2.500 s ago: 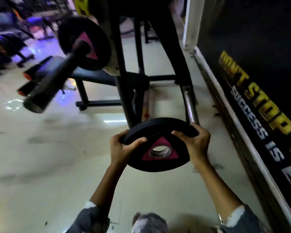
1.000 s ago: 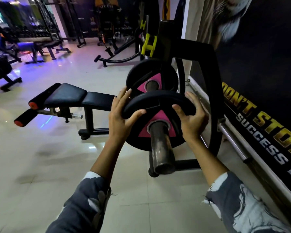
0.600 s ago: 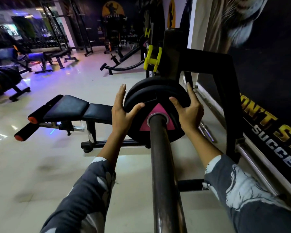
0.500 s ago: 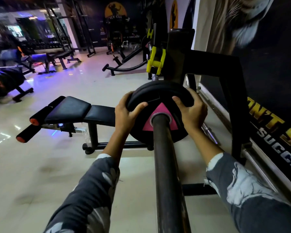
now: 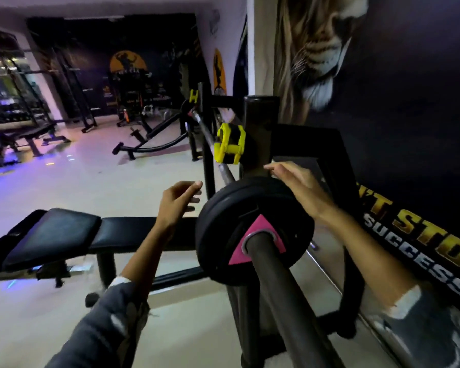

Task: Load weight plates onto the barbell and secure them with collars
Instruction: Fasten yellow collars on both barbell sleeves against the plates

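Observation:
A black weight plate (image 5: 223, 229) with a pink triangle at its hub sits on the barbell sleeve (image 5: 282, 293), pressed against another black plate behind it. My left hand (image 5: 177, 201) hovers just left of the plate, fingers loosely curled, holding nothing. Above the plate's top right rim, my right hand (image 5: 299, 187) is lifted with relaxed fingers, holding nothing. A yellow collar (image 5: 229, 143) sits on the thin bar shaft (image 5: 206, 131) beyond the plates, next to the black rack upright (image 5: 260, 134).
A black padded bench (image 5: 64, 235) stretches to the left under the bar. The black rack frame (image 5: 337, 168) and a wall mural with lettering stand close on the right. Other gym machines (image 5: 149, 139) stand far back across the pale tiled floor.
Both hands pushed the plate along the sleeve against the inner plate, then let go of it and drew back. The camera has moved closer and higher.

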The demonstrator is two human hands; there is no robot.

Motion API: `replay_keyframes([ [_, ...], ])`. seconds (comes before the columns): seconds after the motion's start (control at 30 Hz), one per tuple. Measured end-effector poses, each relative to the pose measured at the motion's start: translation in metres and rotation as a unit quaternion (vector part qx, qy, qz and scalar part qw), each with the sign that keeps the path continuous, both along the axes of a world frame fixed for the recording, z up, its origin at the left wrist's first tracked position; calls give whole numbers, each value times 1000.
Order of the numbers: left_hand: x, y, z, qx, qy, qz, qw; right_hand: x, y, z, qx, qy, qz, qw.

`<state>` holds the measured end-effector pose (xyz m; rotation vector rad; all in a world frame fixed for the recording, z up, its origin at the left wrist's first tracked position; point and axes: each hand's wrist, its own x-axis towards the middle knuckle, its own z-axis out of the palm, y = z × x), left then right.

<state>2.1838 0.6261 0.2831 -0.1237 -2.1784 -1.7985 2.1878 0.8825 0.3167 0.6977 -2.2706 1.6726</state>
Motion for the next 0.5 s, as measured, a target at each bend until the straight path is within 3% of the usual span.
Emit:
replay_keyframes([
  [0.13,-54,-12,31,-40,-13,-66,997,15,-29,34,137,30,-59,988],
  [0.3,-90,8,57,-41,-64,-155,985,31,-59,40,352,-20,-165,921],
  [0.4,-95,30,57,6,-29,-178,984,37,-70,35,373,-7,-204,905],
  [0.5,-95,42,61,107,-71,-164,978,41,-71,36,363,-15,-219,906],
])
